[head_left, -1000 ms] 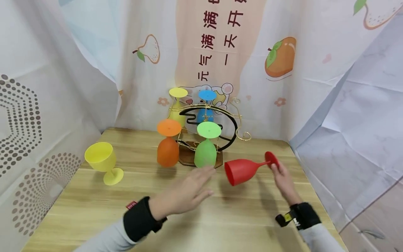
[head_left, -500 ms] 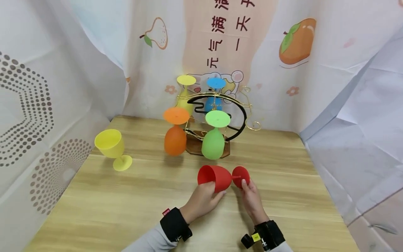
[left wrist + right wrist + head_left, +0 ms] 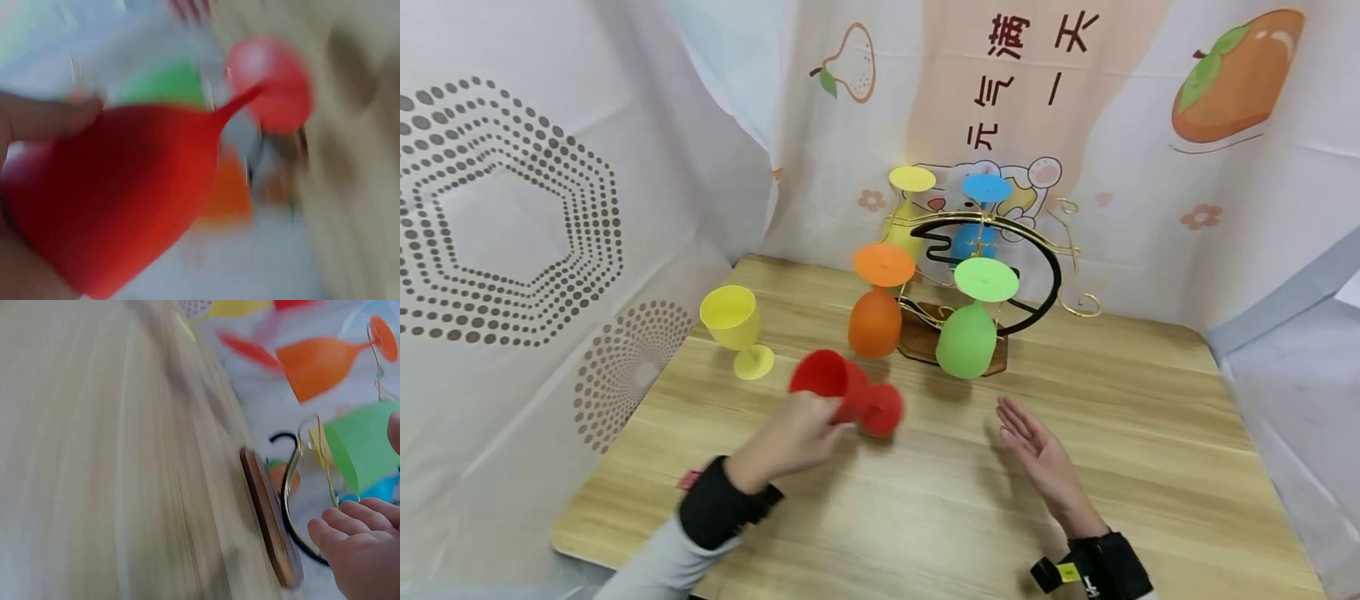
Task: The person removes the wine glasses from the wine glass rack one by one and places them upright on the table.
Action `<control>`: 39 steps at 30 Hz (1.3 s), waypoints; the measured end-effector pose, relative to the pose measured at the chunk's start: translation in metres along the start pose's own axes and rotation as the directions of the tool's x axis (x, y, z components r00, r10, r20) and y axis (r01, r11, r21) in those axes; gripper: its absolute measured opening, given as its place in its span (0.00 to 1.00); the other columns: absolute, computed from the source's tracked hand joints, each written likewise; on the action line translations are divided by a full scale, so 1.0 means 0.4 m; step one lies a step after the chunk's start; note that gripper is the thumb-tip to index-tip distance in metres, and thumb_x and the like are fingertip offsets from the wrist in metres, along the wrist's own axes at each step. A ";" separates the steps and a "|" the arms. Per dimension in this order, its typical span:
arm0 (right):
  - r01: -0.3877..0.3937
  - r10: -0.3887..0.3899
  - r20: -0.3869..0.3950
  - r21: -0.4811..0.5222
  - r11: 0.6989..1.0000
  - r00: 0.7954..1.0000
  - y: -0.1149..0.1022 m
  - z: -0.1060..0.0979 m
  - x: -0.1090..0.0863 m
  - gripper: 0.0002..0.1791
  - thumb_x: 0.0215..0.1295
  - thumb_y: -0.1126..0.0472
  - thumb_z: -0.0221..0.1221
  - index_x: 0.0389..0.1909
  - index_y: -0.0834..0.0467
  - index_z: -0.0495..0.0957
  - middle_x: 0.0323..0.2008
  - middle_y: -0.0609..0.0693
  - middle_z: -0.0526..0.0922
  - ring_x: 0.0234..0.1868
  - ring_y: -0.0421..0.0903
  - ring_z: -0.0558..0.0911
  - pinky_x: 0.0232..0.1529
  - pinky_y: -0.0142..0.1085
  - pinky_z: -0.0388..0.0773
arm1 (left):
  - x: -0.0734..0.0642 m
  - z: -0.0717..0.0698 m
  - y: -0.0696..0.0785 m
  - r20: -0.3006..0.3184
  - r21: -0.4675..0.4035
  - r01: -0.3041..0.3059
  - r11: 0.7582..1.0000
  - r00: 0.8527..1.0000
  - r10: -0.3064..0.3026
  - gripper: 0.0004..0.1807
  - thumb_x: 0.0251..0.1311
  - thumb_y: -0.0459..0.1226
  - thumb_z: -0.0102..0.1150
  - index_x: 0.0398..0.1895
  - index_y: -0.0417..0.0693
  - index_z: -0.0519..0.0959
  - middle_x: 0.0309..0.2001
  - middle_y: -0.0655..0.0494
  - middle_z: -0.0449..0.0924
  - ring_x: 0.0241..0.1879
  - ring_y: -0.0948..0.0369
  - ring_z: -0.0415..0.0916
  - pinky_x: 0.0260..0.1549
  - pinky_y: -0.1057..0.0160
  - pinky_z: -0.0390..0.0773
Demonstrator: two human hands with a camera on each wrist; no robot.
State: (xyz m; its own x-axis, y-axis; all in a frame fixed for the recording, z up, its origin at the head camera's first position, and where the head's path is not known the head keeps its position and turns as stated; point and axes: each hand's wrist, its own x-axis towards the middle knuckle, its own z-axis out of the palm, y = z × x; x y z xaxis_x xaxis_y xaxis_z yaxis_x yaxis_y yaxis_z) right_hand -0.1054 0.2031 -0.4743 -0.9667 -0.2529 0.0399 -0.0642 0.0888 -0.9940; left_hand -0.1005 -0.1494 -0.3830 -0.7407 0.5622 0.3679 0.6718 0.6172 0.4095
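Observation:
My left hand (image 3: 801, 433) grips the bowl of a red plastic goblet (image 3: 850, 387), its mouth tilted up to the left and its round foot toward the right. In the left wrist view the goblet (image 3: 125, 187) is blurred, with my thumb along one side of the bowl. My right hand (image 3: 1041, 458) is held over the table with its fingers extended, holding nothing. Beyond it, a green goblet (image 3: 967, 342) and an orange goblet (image 3: 876, 323) hang upside down on the front of a wire rack (image 3: 1051, 287). Behind them hang a yellow goblet (image 3: 907, 229) and a blue goblet (image 3: 976, 242).
A second yellow goblet (image 3: 732, 321) stands upright on the wooden table (image 3: 925, 508) at the left. The rack has a brown wooden base (image 3: 917, 337) and gold curls reaching out to the right. A printed curtain (image 3: 1075, 108) closes off the back.
The red goblet has passed from my right hand to my left, which has carried it leftward. My right hand has let go and drawn away to the right. The head view has shifted.

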 end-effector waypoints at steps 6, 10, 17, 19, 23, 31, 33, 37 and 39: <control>-0.052 0.047 -0.065 -0.074 0.996 0.997 0.002 -0.098 -0.034 0.30 0.70 0.61 0.44 0.69 0.63 0.48 0.68 0.66 0.50 0.64 0.38 0.61 0.53 0.17 0.64 | -0.097 -0.158 -0.146 0.128 0.116 0.182 0.977 0.972 -0.196 0.12 0.42 0.27 0.65 0.24 0.46 0.71 0.18 0.63 0.64 0.20 0.65 0.61 0.19 0.65 0.67; -0.060 0.049 -0.109 -0.095 0.994 0.993 0.004 -0.148 -0.052 0.29 0.70 0.61 0.43 0.69 0.62 0.47 0.69 0.61 0.52 0.62 0.33 0.62 0.52 0.15 0.63 | -0.134 -0.212 -0.206 0.172 0.212 0.322 0.923 0.917 -0.359 0.12 0.43 0.29 0.63 0.18 0.47 0.68 0.14 0.61 0.60 0.17 0.63 0.59 0.17 0.64 0.64; -0.049 0.036 -0.158 -0.079 0.996 0.987 -0.003 -0.196 -0.083 0.29 0.70 0.62 0.43 0.69 0.62 0.47 0.69 0.58 0.54 0.62 0.32 0.62 0.52 0.15 0.63 | -0.140 -0.223 -0.253 0.266 0.260 0.478 0.839 0.800 -0.538 0.07 0.45 0.30 0.61 0.21 0.44 0.71 0.13 0.58 0.65 0.17 0.60 0.62 0.17 0.64 0.69; -0.053 0.039 -0.172 -0.074 0.996 0.984 -0.004 -0.205 -0.087 0.30 0.70 0.62 0.43 0.69 0.63 0.47 0.69 0.60 0.52 0.62 0.32 0.62 0.52 0.15 0.63 | -0.142 -0.217 -0.264 0.276 0.260 0.488 0.833 0.789 -0.549 0.06 0.44 0.30 0.61 0.22 0.43 0.71 0.14 0.58 0.66 0.17 0.60 0.63 0.18 0.63 0.70; -0.082 0.056 -0.194 -0.126 0.989 0.979 -0.007 -0.226 -0.091 0.30 0.70 0.60 0.44 0.69 0.63 0.48 0.69 0.62 0.52 0.61 0.31 0.62 0.51 0.14 0.63 | -0.154 -0.205 -0.280 0.268 0.262 0.479 0.838 0.798 -0.540 0.07 0.43 0.32 0.62 0.23 0.43 0.72 0.15 0.58 0.68 0.18 0.60 0.63 0.19 0.62 0.72; -0.036 -0.090 -0.241 -0.472 0.881 0.966 -0.175 -0.376 -0.013 0.31 0.68 0.57 0.48 0.69 0.57 0.51 0.67 0.57 0.58 0.58 0.30 0.65 0.47 0.14 0.65 | -0.098 -0.277 -0.214 -0.163 0.323 0.292 0.900 0.954 -0.251 0.19 0.45 0.46 0.66 0.33 0.41 0.77 0.21 0.52 0.76 0.18 0.58 0.67 0.16 0.58 0.69; 0.016 -0.174 -0.220 -0.576 0.817 0.960 -0.272 -0.414 0.053 0.31 0.67 0.57 0.50 0.69 0.56 0.53 0.67 0.58 0.59 0.60 0.36 0.65 0.49 0.15 0.64 | -0.021 -0.323 -0.162 -0.250 0.338 0.206 0.918 0.960 -0.123 0.23 0.47 0.46 0.65 0.43 0.40 0.77 0.29 0.46 0.80 0.23 0.55 0.72 0.23 0.54 0.75; 0.129 -0.304 -0.095 -0.758 0.639 0.948 -0.480 -0.429 0.219 0.32 0.66 0.54 0.51 0.68 0.57 0.53 0.66 0.63 0.58 0.64 0.54 0.61 0.64 0.36 0.63 | 0.207 -0.367 -0.052 -0.152 0.298 0.058 0.953 0.988 -0.012 0.32 0.58 0.51 0.54 0.61 0.43 0.67 0.52 0.43 0.75 0.46 0.49 0.73 0.48 0.47 0.74; 0.147 -0.309 -0.025 -0.841 0.521 0.951 -0.562 -0.405 0.304 0.34 0.66 0.50 0.50 0.69 0.56 0.52 0.67 0.61 0.57 0.64 0.59 0.59 0.66 0.49 0.57 | 0.328 -0.351 -0.006 0.003 0.226 0.025 0.974 1.000 -0.027 0.35 0.63 0.55 0.45 0.68 0.45 0.56 0.64 0.45 0.64 0.61 0.52 0.61 0.61 0.48 0.63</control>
State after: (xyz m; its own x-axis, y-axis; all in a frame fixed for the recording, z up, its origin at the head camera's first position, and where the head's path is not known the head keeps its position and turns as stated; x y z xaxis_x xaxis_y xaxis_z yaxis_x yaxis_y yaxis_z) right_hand -0.2488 0.3084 -0.2292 -0.9056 -0.2437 0.3472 -0.3838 0.8192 -0.4261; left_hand -0.1996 -0.1544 -0.2186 -0.7584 0.5473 0.3538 0.6362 0.7397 0.2193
